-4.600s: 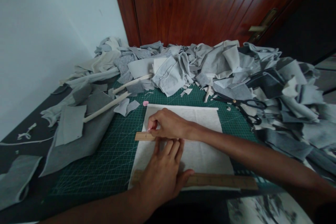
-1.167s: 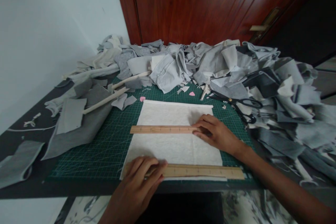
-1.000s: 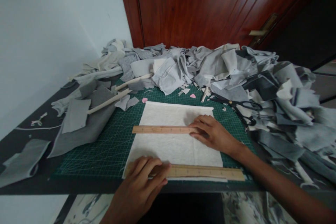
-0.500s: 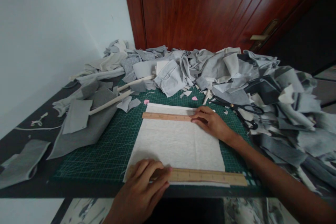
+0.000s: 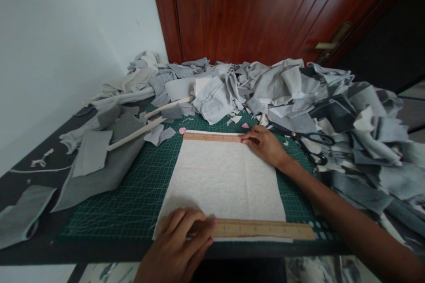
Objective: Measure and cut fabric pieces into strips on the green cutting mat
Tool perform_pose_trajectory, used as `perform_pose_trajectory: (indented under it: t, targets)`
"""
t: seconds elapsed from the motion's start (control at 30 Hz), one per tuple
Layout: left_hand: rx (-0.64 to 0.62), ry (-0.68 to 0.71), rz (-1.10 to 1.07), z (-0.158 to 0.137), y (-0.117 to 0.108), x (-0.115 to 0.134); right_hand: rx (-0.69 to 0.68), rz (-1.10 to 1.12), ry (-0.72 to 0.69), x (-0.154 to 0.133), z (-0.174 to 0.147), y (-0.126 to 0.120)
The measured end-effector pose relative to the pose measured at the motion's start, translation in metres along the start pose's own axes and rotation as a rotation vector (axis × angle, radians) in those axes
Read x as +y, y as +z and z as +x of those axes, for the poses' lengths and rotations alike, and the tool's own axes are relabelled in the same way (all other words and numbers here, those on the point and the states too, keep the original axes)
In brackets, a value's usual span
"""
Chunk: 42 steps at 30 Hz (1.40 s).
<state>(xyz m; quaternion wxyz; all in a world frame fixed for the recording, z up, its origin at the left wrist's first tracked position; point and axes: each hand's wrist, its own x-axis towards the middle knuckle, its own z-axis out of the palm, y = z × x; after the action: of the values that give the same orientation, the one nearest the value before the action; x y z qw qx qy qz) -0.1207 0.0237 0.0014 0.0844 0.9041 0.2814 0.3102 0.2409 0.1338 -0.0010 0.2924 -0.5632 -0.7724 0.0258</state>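
A rectangular piece of off-white cloth [image 5: 222, 177] lies flat in front of me. Across its near edge rests a wide wooden ruler [image 5: 259, 229]; my left hand [image 5: 181, 241] grips the left part of it, fingers curled over, hiding that end. Along the cloth's far edge lies a thinner wooden ruler [image 5: 212, 137]. My right hand [image 5: 264, 143] pinches this one near its right end, the thumb and fingers closed on it. A narrow strip of cloth shows beyond the far ruler.
Under the cloth is a green cutting mat [image 5: 136, 194] on a dark table. Black scissors [image 5: 308, 138] lie right of my right hand. Grey fabric scraps [image 5: 279, 84] heap along the back and right. Pink chalk pieces [image 5: 182, 130] sit beyond the cloth. A wooden door [image 5: 239, 13] stands behind.
My right hand has slid the thinner ruler away from me, closer to the cloth's far edge. My left hand stays on the wide ruler. The camera view has shifted slightly.
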Motion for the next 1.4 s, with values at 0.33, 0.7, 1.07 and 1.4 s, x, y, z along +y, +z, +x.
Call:
perform_pose_trajectory:
  t: [0.33,0.7,1.07,1.4]
  targets:
    - [-0.142,0.009,0.013,-0.013,0.004,-0.010,0.088,-0.108,0.034,-0.004,0.002,0.007]
    - [-0.379,0.170,0.046,0.070,-0.017,-0.029,0.098,-0.100,0.094,-0.009,0.002,0.012]
    - [-0.185,0.050,0.209,0.168,0.038,-0.146,0.090,-0.008,0.059,-0.002,0.000,0.011]
    - [-0.072,-0.043,-0.018,0.167,0.048,-0.158,0.098,-0.089,0.088,-0.006,-0.002,0.009]
